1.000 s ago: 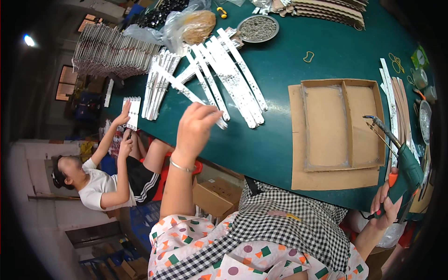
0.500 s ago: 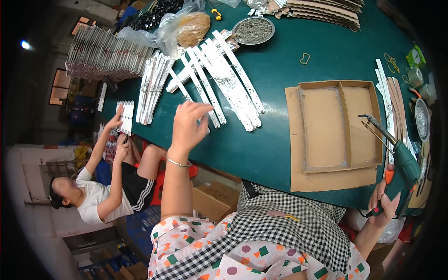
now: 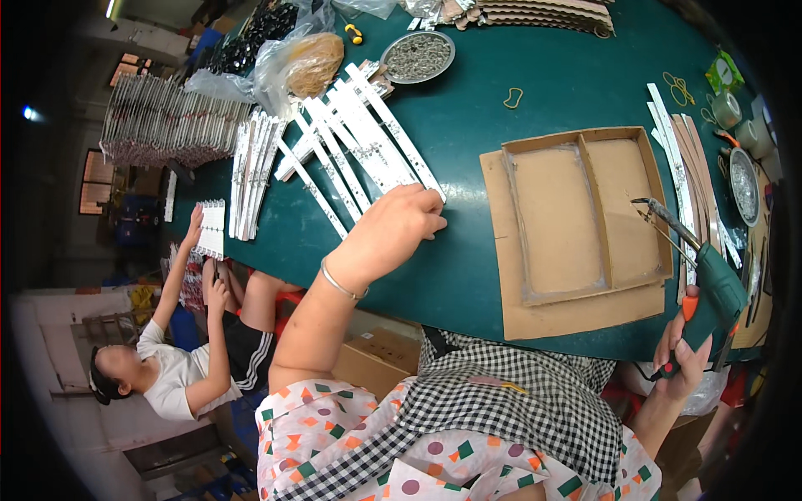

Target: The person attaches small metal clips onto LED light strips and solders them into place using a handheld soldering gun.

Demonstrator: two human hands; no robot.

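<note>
Reaching over the green table (image 3: 518,150), the left hand (image 3: 393,230) rests on the near end of a pile of white strips (image 3: 359,150), fingers curled and pressed together on one strip. A second ago it sat a bit lower; now it has closed onto the pile, so a strip looks ready to lift. The right hand (image 3: 683,355) grips a green power screwdriver (image 3: 710,280), fingers wrapped tight, tip hanging over a cardboard tray (image 3: 581,213). Another person's hand (image 3: 196,221) touches a small white piece at the table edge.
</note>
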